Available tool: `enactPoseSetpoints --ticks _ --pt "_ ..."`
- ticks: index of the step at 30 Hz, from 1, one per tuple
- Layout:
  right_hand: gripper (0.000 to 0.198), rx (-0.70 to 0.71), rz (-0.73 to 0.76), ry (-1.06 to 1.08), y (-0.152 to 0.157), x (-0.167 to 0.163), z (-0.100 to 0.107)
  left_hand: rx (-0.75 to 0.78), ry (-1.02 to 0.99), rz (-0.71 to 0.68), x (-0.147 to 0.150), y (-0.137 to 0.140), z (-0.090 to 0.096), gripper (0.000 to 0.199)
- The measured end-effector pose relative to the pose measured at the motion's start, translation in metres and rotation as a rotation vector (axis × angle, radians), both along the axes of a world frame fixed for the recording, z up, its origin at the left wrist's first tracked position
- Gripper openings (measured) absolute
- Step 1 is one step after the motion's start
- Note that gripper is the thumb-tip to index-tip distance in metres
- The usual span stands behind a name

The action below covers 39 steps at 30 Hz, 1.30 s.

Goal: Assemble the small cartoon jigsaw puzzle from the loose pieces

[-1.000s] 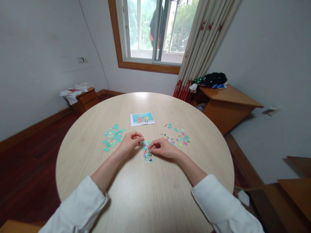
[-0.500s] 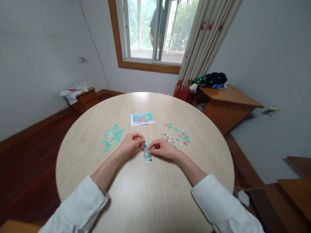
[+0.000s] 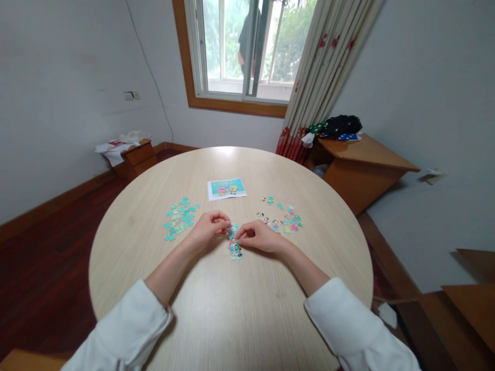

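A narrow strip of joined jigsaw puzzle pieces [image 3: 235, 250] lies on the round table between my hands. My left hand [image 3: 211, 226] is closed in a pinch at the strip's upper left edge, its fingertips on a puzzle piece there. From the other side, my right hand [image 3: 258, 237] pinches at the middle of the strip's right edge, thumb and forefinger touching it. Whether a separate piece sits in the right fingertips is too small to tell. Loose turquoise pieces [image 3: 180, 219] are spread to the left. Multicoloured loose pieces [image 3: 292, 221] lie to the right, partly behind my right hand.
A printed picture sheet [image 3: 227, 189] with cartoon figures lies beyond my hands on the pale round table [image 3: 232, 319]. Past the table's edge stand a small wooden cabinet [image 3: 141, 157] at left and a wooden desk [image 3: 359, 165] with cloth on top at right.
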State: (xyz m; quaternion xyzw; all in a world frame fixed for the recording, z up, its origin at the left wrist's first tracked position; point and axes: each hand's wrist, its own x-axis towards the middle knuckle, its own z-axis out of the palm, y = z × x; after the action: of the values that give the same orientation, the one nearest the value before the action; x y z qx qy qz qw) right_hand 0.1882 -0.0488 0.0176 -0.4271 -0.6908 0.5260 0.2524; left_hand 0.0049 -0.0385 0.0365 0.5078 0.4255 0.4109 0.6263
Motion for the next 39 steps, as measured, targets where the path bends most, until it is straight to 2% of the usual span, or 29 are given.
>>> enactPoseSetpoints --ticks 25,39 --pt "0.013 -0.022 0.025 0.006 -0.0008 0.001 0.0005 0.013 0.013 0.007 0.0001 -0.0006 0.0003 0.017" --pt "0.012 0.031 0.031 -0.005 -0.0007 0.0007 0.0001 0.01 0.016 0.011 0.0007 -0.0007 0.0022 0.015"
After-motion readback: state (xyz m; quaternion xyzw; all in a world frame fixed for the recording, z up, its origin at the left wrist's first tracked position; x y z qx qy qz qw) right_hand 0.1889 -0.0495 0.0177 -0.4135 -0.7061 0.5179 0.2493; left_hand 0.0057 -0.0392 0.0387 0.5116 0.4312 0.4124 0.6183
